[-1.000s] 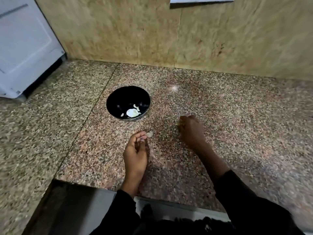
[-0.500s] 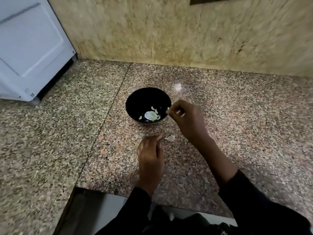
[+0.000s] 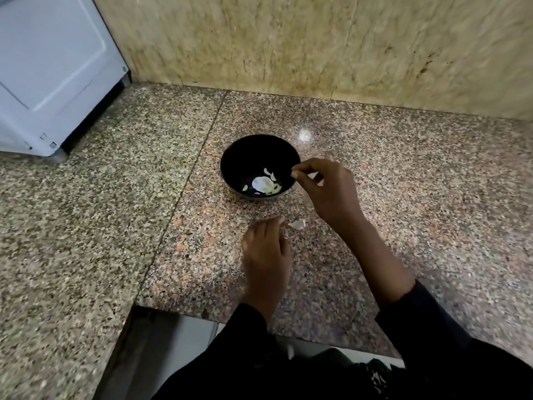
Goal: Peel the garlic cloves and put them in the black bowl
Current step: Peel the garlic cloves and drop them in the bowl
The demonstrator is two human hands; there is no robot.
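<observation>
The black bowl (image 3: 245,157) stands on the granite counter (image 3: 418,197) and holds several pale peeled garlic pieces (image 3: 264,183). My right hand (image 3: 327,192) hovers at the bowl's right rim, thumb and forefinger pinched together over the edge on a small garlic clove that barely shows. My left hand (image 3: 265,255) rests on the counter in front of the bowl, fingers loosely curled and holding nothing. A pale garlic piece (image 3: 297,224) lies on the counter just right of its fingertips, not touching them.
A white appliance (image 3: 49,82) stands at the back left. A beige tiled wall (image 3: 317,44) closes the back. The counter's front edge (image 3: 178,313) steps inward close to my body, and a seam runs diagonally left of the bowl.
My right hand rose from the counter at the right and moved left to the bowl's rim. The camera shifted, so the bowl sits further right in view. My left hand stayed beside the garlic piece.
</observation>
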